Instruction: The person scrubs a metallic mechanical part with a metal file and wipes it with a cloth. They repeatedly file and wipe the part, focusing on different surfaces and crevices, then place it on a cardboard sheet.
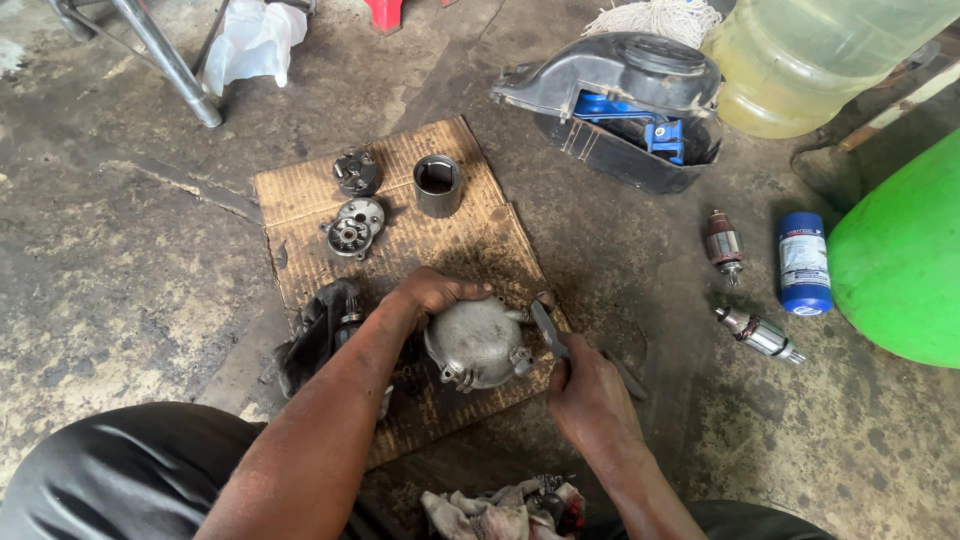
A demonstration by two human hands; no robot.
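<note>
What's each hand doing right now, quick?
Left hand: closed over the round metal housing, holding it on the cardboard.
Right hand: shut on a grey tool.

left hand [432, 293]: centre frame, gripping round metal housing [474, 343]
right hand [588, 398]: lower centre, holding dark tool [549, 333] against housing
cardboard [300, 200]: under both

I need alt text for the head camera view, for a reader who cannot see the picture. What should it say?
A person's left hand steadies a round metal housing on a sheet of cardboard laid on a concrete floor, while the right hand holds pliers at its edge. Small metal parts lie on the cardboard; two motor armatures and a blue can lie to the right.
</note>
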